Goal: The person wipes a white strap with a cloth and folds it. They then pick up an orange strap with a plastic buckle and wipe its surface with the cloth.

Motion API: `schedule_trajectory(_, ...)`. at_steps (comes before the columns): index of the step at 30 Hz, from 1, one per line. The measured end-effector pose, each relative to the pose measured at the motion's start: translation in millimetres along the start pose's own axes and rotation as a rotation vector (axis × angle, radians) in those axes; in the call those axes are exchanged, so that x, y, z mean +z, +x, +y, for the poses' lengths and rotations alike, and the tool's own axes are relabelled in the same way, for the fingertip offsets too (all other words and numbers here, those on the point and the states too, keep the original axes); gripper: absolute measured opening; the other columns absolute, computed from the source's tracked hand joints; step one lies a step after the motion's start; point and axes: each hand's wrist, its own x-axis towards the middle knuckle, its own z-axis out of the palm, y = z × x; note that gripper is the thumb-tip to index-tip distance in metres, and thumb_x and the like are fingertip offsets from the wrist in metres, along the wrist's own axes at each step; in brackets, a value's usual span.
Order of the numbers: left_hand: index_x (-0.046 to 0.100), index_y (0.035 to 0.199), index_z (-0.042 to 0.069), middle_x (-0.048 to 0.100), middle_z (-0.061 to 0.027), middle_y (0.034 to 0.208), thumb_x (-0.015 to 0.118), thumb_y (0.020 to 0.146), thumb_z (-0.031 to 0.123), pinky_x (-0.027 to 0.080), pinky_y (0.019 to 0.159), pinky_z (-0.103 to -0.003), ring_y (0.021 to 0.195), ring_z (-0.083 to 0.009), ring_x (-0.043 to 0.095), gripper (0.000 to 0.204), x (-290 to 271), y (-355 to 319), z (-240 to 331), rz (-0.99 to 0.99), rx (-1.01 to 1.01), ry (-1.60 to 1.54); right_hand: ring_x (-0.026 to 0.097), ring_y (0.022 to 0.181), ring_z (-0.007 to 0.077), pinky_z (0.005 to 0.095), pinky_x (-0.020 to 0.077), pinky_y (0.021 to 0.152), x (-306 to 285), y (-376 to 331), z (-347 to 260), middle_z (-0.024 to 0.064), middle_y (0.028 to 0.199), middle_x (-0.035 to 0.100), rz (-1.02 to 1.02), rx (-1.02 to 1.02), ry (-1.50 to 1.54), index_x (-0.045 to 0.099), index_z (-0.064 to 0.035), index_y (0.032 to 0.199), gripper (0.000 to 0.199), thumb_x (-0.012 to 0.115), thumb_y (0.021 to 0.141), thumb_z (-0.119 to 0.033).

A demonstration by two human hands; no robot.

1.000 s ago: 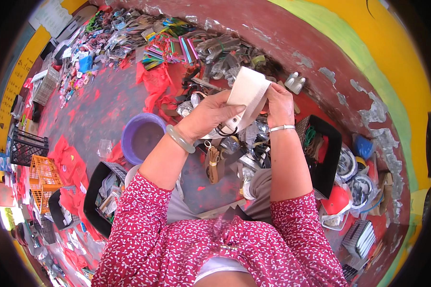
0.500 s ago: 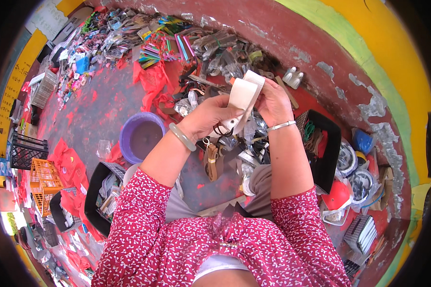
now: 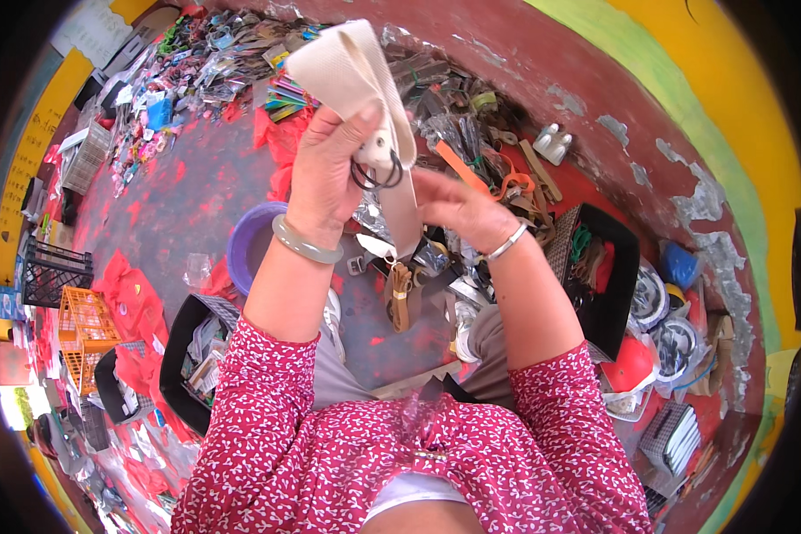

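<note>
A folded cream webbing strap is raised in front of me, pinched in my left hand. On the strap sits a white tab with small holes, with black rings by it. One end of the strap hangs straight down. Beside that hanging part is my right hand, its fingers apart and slightly blurred, seemingly holding nothing. Just beyond it an orange strap lies on the heap. Lower down, a tied brown bundle of straps and a metal buckle lie between my feet.
A purple bucket stands left, partly behind my left arm. Black-lined boxes stand at left and right. Orange crates and red plastic sheets are farther left. Mixed goods are heaped along the peeling wall.
My left hand has lifted the cream strap up and to the left. My right hand has come off the strap's upper part and moved down and left.
</note>
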Motion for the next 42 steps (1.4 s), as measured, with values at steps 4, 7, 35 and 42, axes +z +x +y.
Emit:
schedule_trajectory(4,0.056,0.101,0.003,0.064,-0.0109,0.087,0.055,0.087,0.018,0.05,0.047,-0.022,0.067,-0.0145,0.063,0.021,-7,2,15,0.109,0.104,-0.037,0.054,0.089,0.0097,0.0265,0.0425,0.081,19,9,9,0.0032,0.098,0.062,-0.165,0.203,-0.339,0.055,0.0002,0.107,0.028,0.057,0.082,-0.012)
schedule_trajectory(7,0.056,0.102,0.002,0.064,-0.0113,0.085,0.055,0.087,0.021,0.047,0.042,-0.021,0.065,-0.0153,0.063,0.024,-24,8,21,0.198,0.135,-0.058,0.055,0.062,0.0178,0.0299,0.0448,0.064,20,14,14,0.0134,0.066,0.059,-0.129,0.154,-0.635,0.061,0.0004,0.086,0.031,0.058,0.08,-0.029)
schedule_trajectory(35,0.054,0.114,0.003,0.061,-0.0048,0.103,0.062,0.079,0.001,0.047,0.081,-0.028,0.091,-0.013,0.059,0.037,-17,-15,-50,-0.368,-0.568,0.152,0.061,0.085,0.0174,0.0287,0.0513,0.072,-41,-11,-24,0.0102,0.098,0.062,0.499,-0.133,0.628,0.055,0.0009,0.106,0.023,0.05,0.083,-0.003)
schedule_trajectory(42,0.041,0.124,0.004,0.056,-0.0034,0.108,0.063,0.079,0.002,0.047,0.08,-0.026,0.094,-0.0122,0.057,0.051,-12,-10,-67,-0.265,-0.451,0.132,0.062,0.075,0.0152,0.0236,0.051,0.063,-38,-10,-24,0.0105,0.09,0.063,0.614,-0.216,0.529,0.056,0.0029,0.104,0.021,0.05,0.084,-0.003)
